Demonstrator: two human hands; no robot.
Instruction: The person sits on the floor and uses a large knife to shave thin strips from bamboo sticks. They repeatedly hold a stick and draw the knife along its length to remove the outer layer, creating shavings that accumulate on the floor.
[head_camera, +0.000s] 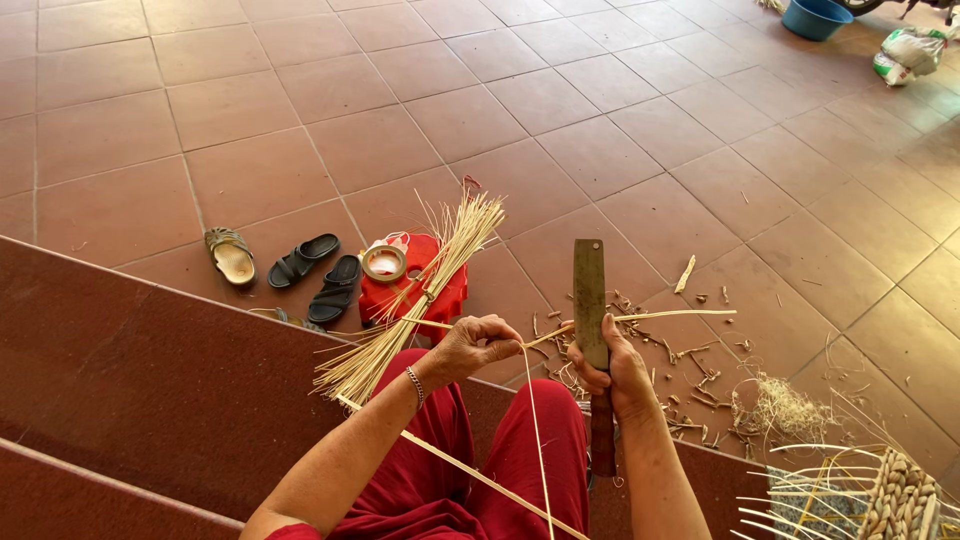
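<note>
Nearest the lens: your red trousers (520, 450), and one long pale strip (480, 478) running slantwise across your lap. Your left hand (470, 347) has its fingers curled nearly shut, pinching the near end of a thin cane strip (640, 318) that runs off to the right over the tiles. Your right hand (612, 372) is wrapped tight around the dark handle of a flat cleaver (590, 300), blade upright, edge meeting the strip just beside your left fingertips.

Risks:
- Blade and left fingers sit very close; if the cane splits suddenly, the edge could jump toward them.
- The strip is thin; a tilted blade would likely run off-line and shave it through.
- A loose sliver hangs down between your knees; it may snag.
- Shavings (690, 385) litter the floor under your hands.

A bundle of cane (400, 320) leans on a red stool (415, 285), a tape roll (384, 263) sitting on top; sandals (285, 265) lie left, a woven basket (880, 495) at lower right.
</note>
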